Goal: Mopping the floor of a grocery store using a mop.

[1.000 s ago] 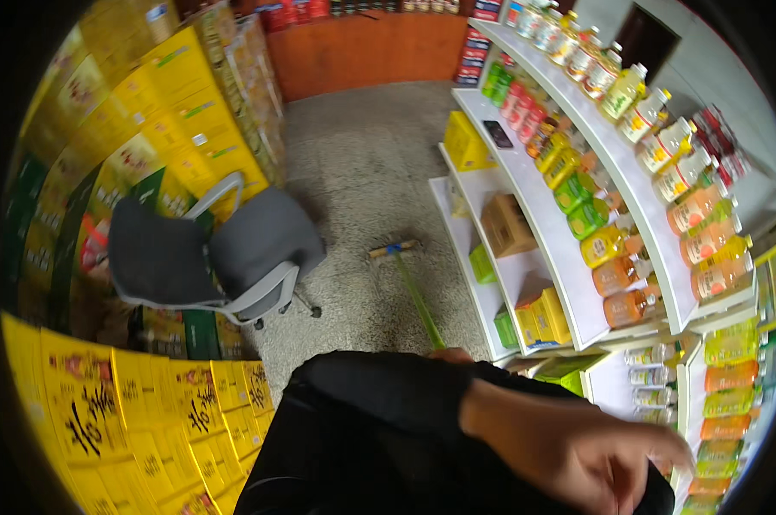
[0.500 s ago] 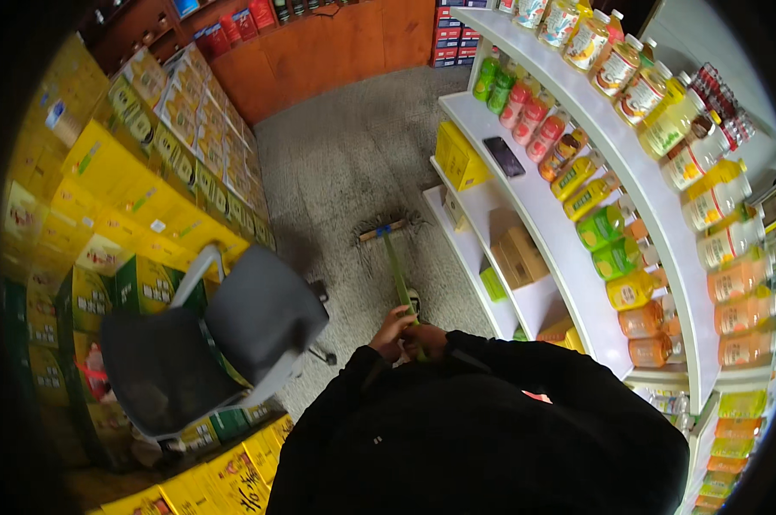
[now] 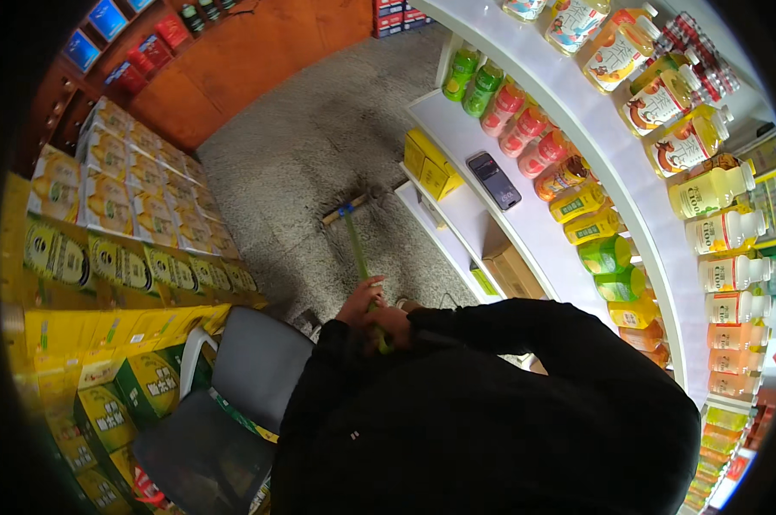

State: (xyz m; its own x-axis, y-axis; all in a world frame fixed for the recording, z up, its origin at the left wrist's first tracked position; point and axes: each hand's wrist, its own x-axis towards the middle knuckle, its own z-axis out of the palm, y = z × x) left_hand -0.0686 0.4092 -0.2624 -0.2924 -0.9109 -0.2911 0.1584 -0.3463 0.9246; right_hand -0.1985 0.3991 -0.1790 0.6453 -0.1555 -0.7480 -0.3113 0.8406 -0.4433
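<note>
A mop with a green handle (image 3: 358, 249) slants away from me to the floor. Its wooden crossbar (image 3: 332, 216) has a blue clamp in the middle, and dark strands (image 3: 372, 199) spread out around it on the floor. Both of my hands are closed round the upper part of the handle in front of my body. My left hand (image 3: 359, 302) grips a little farther along it, and my right hand (image 3: 391, 323) holds it just nearer to me. The handle's end is partly hidden by my hands and dark sleeves.
A grey office chair (image 3: 263, 356) stands at the left beside stacked yellow cartons (image 3: 134, 184). On the right, white shelves (image 3: 568, 249) carry rows of drink bottles, a phone (image 3: 494, 181) and a yellow box (image 3: 432, 163). A wooden counter (image 3: 259, 64) closes off the back.
The view has shifted, bringing the shelves closer. The mop head lies farther left in the picture, still on the floor, and my hands keep hold of the handle.
</note>
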